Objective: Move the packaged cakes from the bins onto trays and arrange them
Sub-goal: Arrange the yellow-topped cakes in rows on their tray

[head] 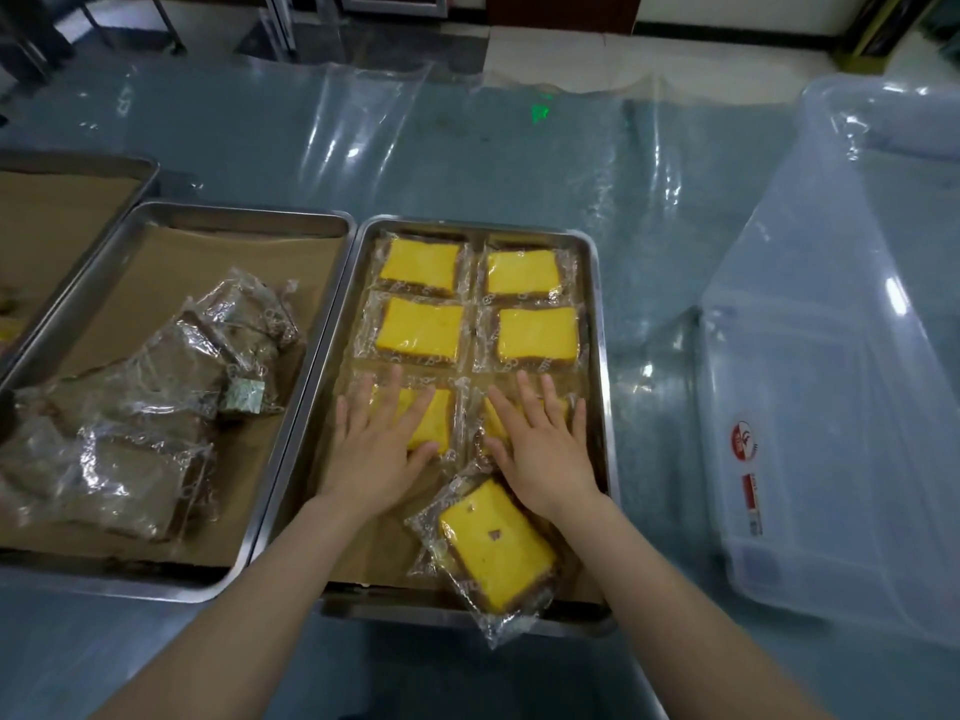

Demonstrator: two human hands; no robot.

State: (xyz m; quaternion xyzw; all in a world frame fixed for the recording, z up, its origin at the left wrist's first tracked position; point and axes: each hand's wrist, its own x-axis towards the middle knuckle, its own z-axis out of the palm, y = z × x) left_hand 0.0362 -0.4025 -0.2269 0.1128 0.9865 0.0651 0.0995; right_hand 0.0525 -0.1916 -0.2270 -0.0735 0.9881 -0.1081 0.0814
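Flattening two cakes (439, 423) in the tray (602, 330), third row, left hand (374, 454) and right hand (545, 459) with fingers (422, 410) spread flat. Those wrappers look slick and the sponge soft, so I'd lift the crooked cake (493, 548) by its edges.

Your open room on the centre tray (604, 356) is the bare paper (387, 558) at its near left. A tilted wrapped cake (496, 550) blocks the near right, overhanging the rim. Six wrapped cakes (421, 330) fill the rest. A clear bin (831, 407) stands to the right.
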